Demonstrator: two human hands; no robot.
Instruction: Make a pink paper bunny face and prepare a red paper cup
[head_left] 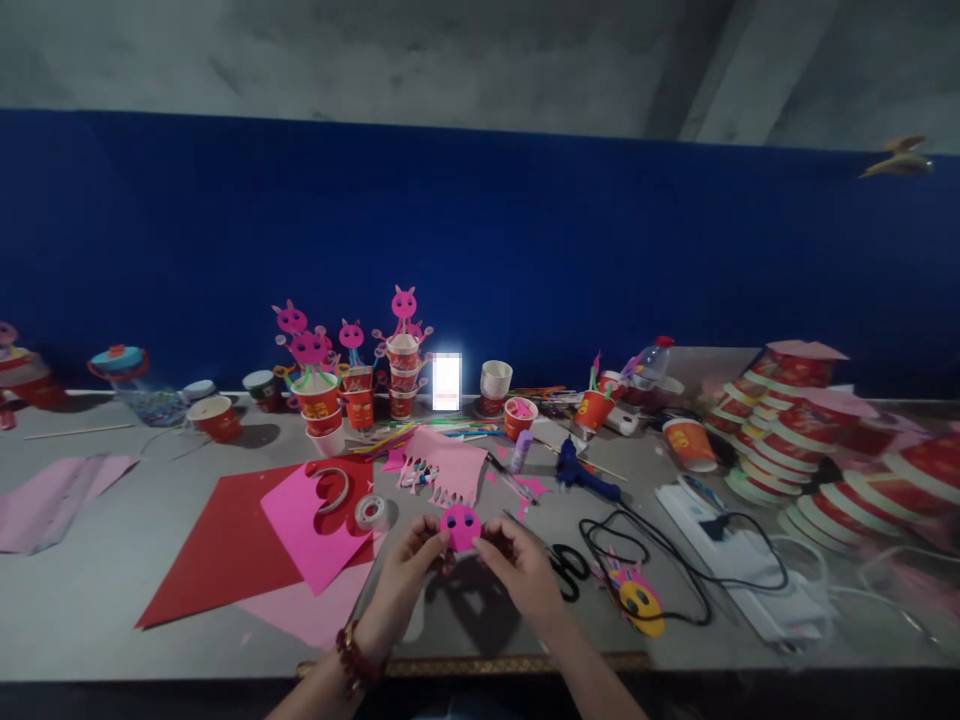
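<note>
Between my two hands, above the table's front part, is a round pink paper face [460, 528] with two dark eyes. My left hand [411, 560] pinches its left edge with thumb and fingers. On the opposite edge, my right hand [517, 562] grips it the same way. Just beyond lies a light pink paper sheet [450, 462] with small pieces along its edges. A roll of tape [370, 512] rests left of my hands, near a bright pink sheet [315, 530] on red paper [202, 540]. Black-handled scissors [571, 572] lie right of my right hand.
Decorated paper cups [321, 410] with pink faces stand at the back. A blue glue gun [585, 475] and its looping black cable [697, 590] lie right, beside a white power strip [739, 565]. Tall cup stacks [795, 430] fill the right side. A lit phone [447, 382] stands behind.
</note>
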